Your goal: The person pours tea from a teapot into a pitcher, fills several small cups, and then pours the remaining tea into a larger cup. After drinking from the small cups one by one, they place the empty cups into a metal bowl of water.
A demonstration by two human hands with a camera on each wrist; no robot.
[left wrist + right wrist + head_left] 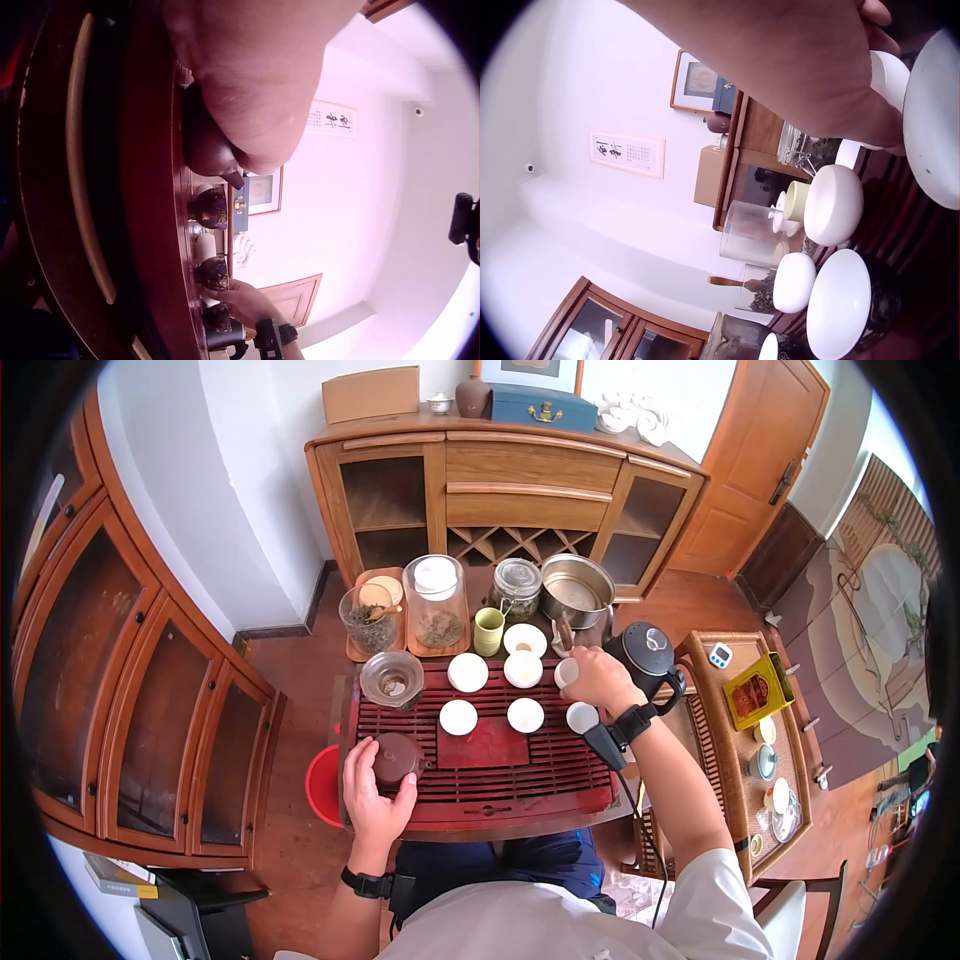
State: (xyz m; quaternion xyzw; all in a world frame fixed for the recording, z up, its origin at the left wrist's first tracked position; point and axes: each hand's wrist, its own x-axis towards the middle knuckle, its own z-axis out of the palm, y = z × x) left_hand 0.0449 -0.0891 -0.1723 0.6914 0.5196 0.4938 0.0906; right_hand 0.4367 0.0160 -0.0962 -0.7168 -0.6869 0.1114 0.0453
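My left hand [378, 800] grips a dark brown clay teapot [398, 757] at the front left of the slatted tea tray [480, 810], fingers along its left side and thumb on its right. In the left wrist view the teapot's short spout [234, 180] shows past the hand. My right hand [600, 682] reaches to the right side of the tray and holds a small white cup [566, 674]; in the right wrist view this cup [889, 75] is partly covered by the hand. Another cup [582, 717] stands just below it. White cups [458, 717] stand across the tray.
A glass strainer bowl [392, 678] stands at the tray's left corner. Behind are glass tea jars [437, 610], a green bamboo cup [489, 631] and a steel pot [577, 590]. A black kettle [645, 652] is close right of my right hand, beside a wicker side table [740, 780].
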